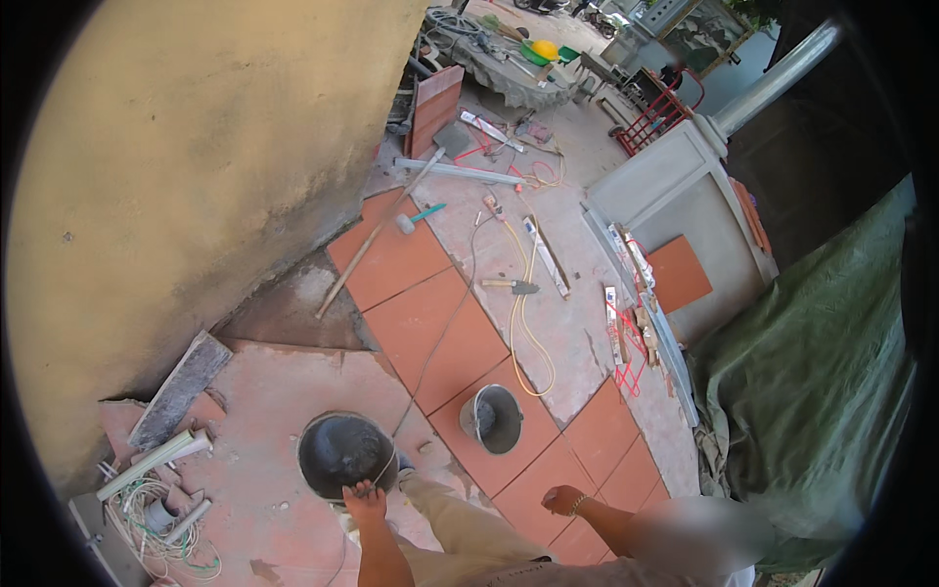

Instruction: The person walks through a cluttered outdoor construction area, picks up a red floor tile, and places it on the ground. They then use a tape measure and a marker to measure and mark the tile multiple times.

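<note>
My left hand [365, 500] is closed on the near rim of a black bucket [345, 452], its fingers curling over the edge. Dark grey wet-looking material lies inside the bucket, which stands by my feet on dusty, reddish concrete. To the right, my right hand [562, 500] hangs above the tiles with its fingers curled and nothing visible in them. A smaller grey bucket [492, 419] sits ahead of that hand on the laid terracotta tiles [435, 328]. Some grey residue shows in it.
A long-handled sledgehammer [377, 240], a mallet [419, 218] and a trowel [512, 286] lie ahead. Yellow cable [515, 323] loops across the floor. The yellow wall [196, 166] bounds the left, with a cable pile [147, 528] below; a green tarp [812, 362] covers the right.
</note>
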Demonstrator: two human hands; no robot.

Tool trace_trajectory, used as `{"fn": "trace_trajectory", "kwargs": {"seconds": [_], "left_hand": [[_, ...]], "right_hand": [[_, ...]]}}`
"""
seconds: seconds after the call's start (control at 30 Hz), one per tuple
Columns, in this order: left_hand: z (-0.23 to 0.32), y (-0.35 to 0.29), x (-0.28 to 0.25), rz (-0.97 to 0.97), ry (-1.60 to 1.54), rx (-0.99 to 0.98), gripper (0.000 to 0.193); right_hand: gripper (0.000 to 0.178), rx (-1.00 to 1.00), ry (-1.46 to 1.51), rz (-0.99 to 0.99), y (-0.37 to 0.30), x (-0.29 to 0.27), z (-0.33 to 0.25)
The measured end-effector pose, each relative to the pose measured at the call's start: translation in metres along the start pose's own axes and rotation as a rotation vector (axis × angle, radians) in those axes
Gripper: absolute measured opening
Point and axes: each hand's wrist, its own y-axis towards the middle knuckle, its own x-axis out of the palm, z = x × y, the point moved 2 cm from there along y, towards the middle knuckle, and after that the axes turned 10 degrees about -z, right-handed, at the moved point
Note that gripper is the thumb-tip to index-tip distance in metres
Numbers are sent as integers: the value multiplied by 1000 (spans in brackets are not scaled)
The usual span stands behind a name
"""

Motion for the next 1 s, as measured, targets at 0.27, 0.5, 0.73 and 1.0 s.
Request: {"fn": "trace_trajectory", "kwargs": {"seconds": [0.27,0.5,0.73,1.0], "left_hand": [[134,-30,66,116,-26,-106,35],[257,-79,24,106,27,-40,31],[336,-74,-39,127,81,55,28],[408,-22,-117,282,313,101,27]], "right_hand": [[33,-126,140,124,2,20,-136],[35,-160,-82,62,20,43,-211],[35,-238,-104,111,22,38,-286],[35,-179,-159,109,19,47,-293]]}}
